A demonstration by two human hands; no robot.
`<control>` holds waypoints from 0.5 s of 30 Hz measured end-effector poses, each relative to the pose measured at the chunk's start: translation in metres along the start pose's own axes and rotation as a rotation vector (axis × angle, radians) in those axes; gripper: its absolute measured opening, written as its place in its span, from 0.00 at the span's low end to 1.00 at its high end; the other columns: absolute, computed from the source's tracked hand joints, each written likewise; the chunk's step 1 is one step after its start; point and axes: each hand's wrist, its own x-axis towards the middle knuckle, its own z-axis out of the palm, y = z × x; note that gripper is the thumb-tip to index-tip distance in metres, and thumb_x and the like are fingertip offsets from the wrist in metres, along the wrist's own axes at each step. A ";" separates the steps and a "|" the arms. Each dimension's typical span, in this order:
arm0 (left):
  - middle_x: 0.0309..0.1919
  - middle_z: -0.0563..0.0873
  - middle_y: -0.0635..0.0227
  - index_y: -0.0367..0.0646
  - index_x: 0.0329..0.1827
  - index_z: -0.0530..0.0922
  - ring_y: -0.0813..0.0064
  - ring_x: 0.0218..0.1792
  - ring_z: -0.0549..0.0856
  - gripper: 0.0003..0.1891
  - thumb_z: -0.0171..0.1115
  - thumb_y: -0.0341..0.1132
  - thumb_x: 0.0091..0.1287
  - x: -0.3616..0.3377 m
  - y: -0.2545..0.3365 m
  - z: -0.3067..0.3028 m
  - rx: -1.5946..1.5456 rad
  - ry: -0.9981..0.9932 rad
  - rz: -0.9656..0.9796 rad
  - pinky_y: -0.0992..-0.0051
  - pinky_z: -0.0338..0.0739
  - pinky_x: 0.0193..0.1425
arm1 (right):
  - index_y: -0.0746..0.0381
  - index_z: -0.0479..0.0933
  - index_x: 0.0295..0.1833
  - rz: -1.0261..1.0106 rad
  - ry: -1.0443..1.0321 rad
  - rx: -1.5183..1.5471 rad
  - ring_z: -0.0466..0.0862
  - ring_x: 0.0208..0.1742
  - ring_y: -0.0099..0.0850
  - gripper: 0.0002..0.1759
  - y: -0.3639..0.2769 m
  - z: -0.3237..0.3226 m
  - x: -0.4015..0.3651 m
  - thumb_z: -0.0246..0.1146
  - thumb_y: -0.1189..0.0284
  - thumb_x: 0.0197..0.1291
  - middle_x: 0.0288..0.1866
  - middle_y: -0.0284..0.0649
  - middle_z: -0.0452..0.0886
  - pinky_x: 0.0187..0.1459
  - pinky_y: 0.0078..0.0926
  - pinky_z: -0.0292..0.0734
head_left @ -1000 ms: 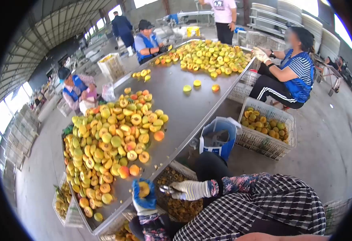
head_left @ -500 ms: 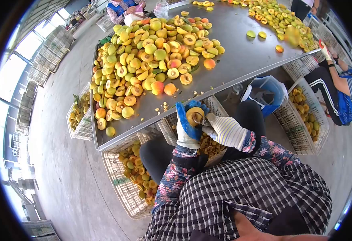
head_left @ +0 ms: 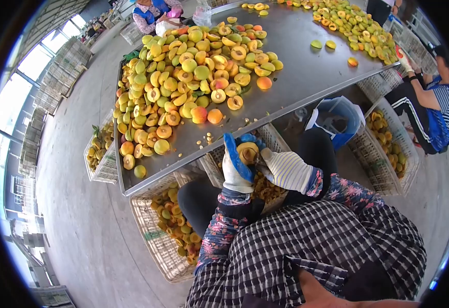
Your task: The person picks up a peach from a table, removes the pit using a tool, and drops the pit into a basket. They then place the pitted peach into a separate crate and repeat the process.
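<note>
My left hand point(head_left: 238, 165), in a white and blue glove, is wrapped round a halved yellow fruit point(head_left: 247, 153) just past the table's front edge. My right hand point(head_left: 287, 168), in a striped white glove, is closed against the fruit's right side. It grips a small metal tool, mostly hidden by the fingers, with its end at the fruit. Below both hands, a crate point(head_left: 275, 134) holds fruit pieces. A large heap of halved fruit point(head_left: 183, 77) lies on the metal table point(head_left: 296, 61) ahead.
Crates of fruit stand at my left point(head_left: 155, 251), by the table's left side point(head_left: 101, 172) and at the right point(head_left: 381, 177). A blue-lined bucket point(head_left: 355, 120) is under the table edge. Co-workers sit at the right point(head_left: 442, 110) and far side point(head_left: 150, 18).
The metal tool shows less above the fruit than before. The view has shifted slightly. At the right, the co-worker's head has come into view.
</note>
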 end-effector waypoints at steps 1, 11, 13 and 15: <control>0.36 0.84 0.60 0.36 0.44 0.77 0.60 0.41 0.85 0.24 0.49 0.52 0.77 0.000 0.001 -0.001 0.027 -0.008 0.012 0.61 0.82 0.54 | 0.64 0.71 0.45 0.009 -0.053 -0.007 0.83 0.30 0.51 0.14 0.000 0.000 0.000 0.59 0.64 0.66 0.30 0.49 0.82 0.30 0.45 0.78; 0.35 0.85 0.57 0.34 0.44 0.77 0.62 0.38 0.86 0.24 0.47 0.51 0.78 -0.001 0.009 -0.004 0.188 0.006 -0.028 0.64 0.83 0.50 | 0.64 0.70 0.54 -0.112 -0.001 0.506 0.80 0.33 0.50 0.14 0.024 0.042 -0.001 0.59 0.67 0.70 0.34 0.52 0.80 0.37 0.38 0.78; 0.35 0.85 0.57 0.34 0.45 0.77 0.62 0.38 0.86 0.25 0.46 0.52 0.78 0.000 0.009 -0.012 0.303 -0.065 -0.009 0.66 0.83 0.50 | 0.64 0.71 0.54 -0.061 -0.134 0.371 0.80 0.37 0.46 0.13 0.015 0.018 -0.001 0.58 0.67 0.70 0.37 0.50 0.80 0.41 0.35 0.77; 0.35 0.85 0.57 0.33 0.45 0.77 0.63 0.37 0.86 0.27 0.44 0.53 0.78 -0.002 0.012 -0.014 0.795 -0.222 0.197 0.66 0.83 0.48 | 0.63 0.72 0.52 0.003 -0.241 0.304 0.82 0.39 0.43 0.12 0.011 0.008 -0.001 0.57 0.66 0.72 0.38 0.47 0.81 0.43 0.33 0.78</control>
